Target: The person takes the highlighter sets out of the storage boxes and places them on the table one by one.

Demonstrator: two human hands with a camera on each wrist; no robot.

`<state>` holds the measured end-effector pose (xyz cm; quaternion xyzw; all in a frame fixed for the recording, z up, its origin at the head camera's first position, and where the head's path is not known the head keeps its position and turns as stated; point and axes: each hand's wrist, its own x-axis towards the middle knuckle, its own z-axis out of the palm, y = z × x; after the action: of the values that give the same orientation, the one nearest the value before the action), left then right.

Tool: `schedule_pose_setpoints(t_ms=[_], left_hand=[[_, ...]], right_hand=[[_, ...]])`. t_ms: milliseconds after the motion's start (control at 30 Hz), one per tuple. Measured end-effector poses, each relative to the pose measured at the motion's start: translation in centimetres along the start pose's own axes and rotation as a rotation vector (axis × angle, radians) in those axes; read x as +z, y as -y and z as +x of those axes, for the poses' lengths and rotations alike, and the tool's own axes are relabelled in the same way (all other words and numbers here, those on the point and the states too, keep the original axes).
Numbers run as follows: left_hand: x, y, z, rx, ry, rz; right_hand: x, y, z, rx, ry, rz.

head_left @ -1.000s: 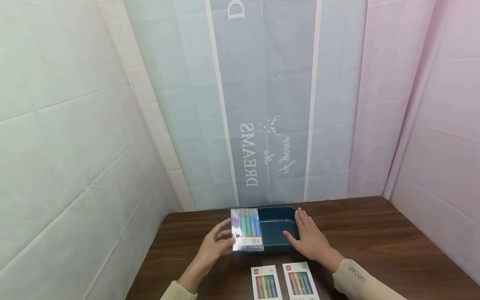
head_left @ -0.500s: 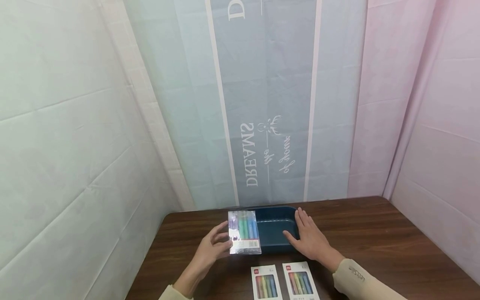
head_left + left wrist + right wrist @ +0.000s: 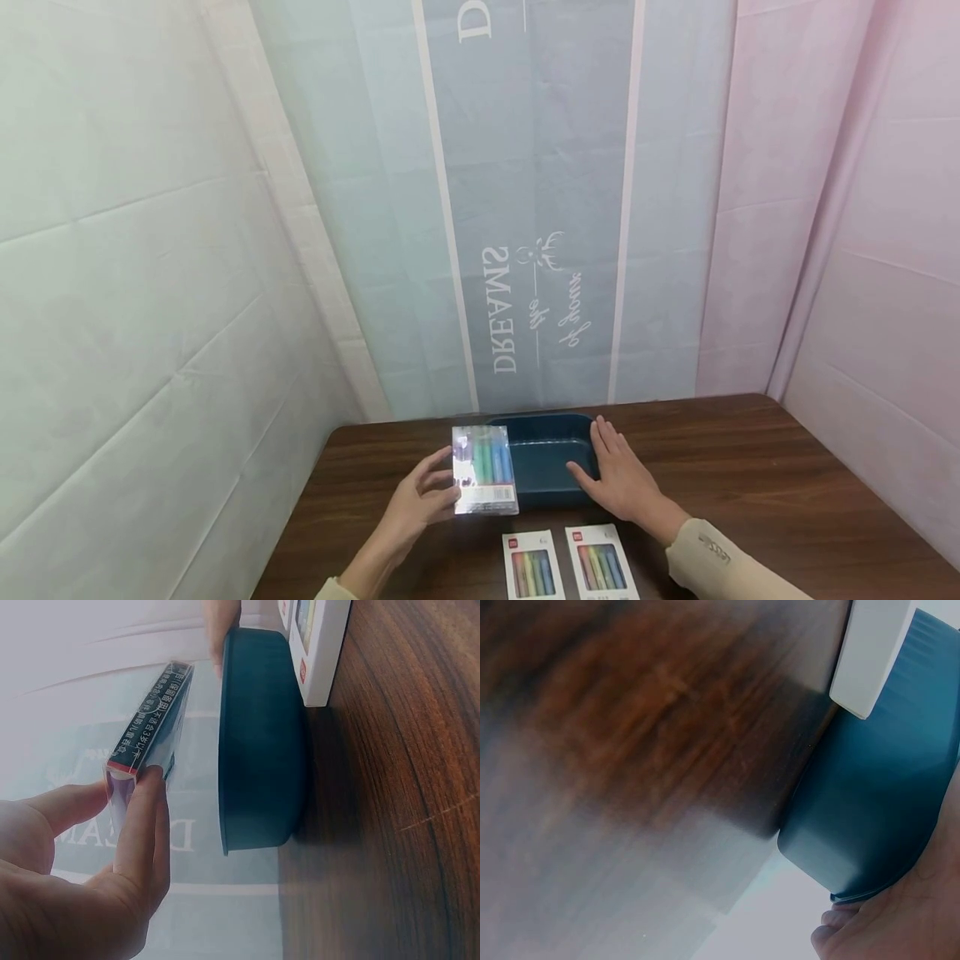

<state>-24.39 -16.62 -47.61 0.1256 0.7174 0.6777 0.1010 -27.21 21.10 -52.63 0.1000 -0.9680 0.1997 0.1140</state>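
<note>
A clear plastic pack of coloured pens (image 3: 483, 471), in purple, green and blue, is pinched between thumb and fingers of my left hand (image 3: 423, 496). In the left wrist view the pack (image 3: 150, 712) is tilted and raised beside the tray. Behind it in the head view stands a dark teal rectangular tray (image 3: 551, 467), its left end covered by the pack. My right hand (image 3: 618, 471) rests on the tray's right rim, fingers extended and thumb spread over the inside. The right wrist view shows this hand (image 3: 907, 915) along the tray's edge (image 3: 870, 802).
Two white boxes with windows showing coloured sticks, a left one (image 3: 533, 565) and a right one (image 3: 602, 562), lie in front of the tray on the dark wooden table (image 3: 750, 492). A printed curtain (image 3: 540, 167) hangs behind the table.
My left hand has moved the pack of pens slightly left and toward me, uncovering more of the tray. My right hand and the two white boxes have stayed put.
</note>
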Motion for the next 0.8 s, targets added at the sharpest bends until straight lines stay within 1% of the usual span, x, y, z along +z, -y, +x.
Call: schedule_pose_setpoints(t_ms=[433,633,800], left_hand=[[-0.8,0.1,-0.9,-0.030,0.005,0.020],[-1.0,0.3,-1.3,-0.037,0.010,0.006],[-1.1,0.3,-1.6,-0.045,0.012,-0.012]], right_hand=[[0.0,-0.1,0.0,0.000,0.002,0.006],[0.0,-0.2,-0.1,0.003,0.015,0.004],[0.1,-0.2,0.0,-0.002,0.009,0.006]])
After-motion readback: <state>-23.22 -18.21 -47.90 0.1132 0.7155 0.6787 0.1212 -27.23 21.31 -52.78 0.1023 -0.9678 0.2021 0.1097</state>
